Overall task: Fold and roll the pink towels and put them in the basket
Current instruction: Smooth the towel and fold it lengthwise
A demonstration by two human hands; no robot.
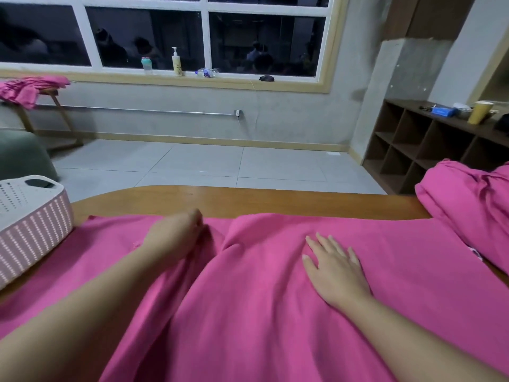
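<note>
Spread towel: a large bright pink cloth towel (275,299) is lying across the brown wooden table (248,198), covering most of the near part and running off the bottom of the view; a raised fold is standing up in it between the two hands.
Left hand: the left hand (176,238) is reaching in from the lower left, its fingers curling down into the towel at the raised fold and gripping the cloth; the fingertips are hidden in the fabric.
Right hand: the right hand (334,267) is lying flat on the towel to the right of the fold, fingers straight and slightly spread, pressing on the cloth without gripping it.
Basket: a white and pale pink perforated plastic basket (30,230) is sitting at the left end of the table, its near lower edge touching the spread towel; what is inside cannot be told.
Towel heap: a bunched pile of the same pink towels (468,213) is resting at the right end of the table, overlapping the edge of the spread one.
Far left: more pink cloth (30,88) is hanging over a small wooden stand (59,106) by the wall.
Windowsill: a white pump bottle (176,62), a small pink-and-green capped bottle (146,64) and a clear water bottle lying on its side (207,72) are sitting under the dark window.
Shelf unit: a dark brown cubby shelf (413,142) is standing at the right wall, carrying a yellow paper cup (479,111) and a blue box (442,111).
</note>
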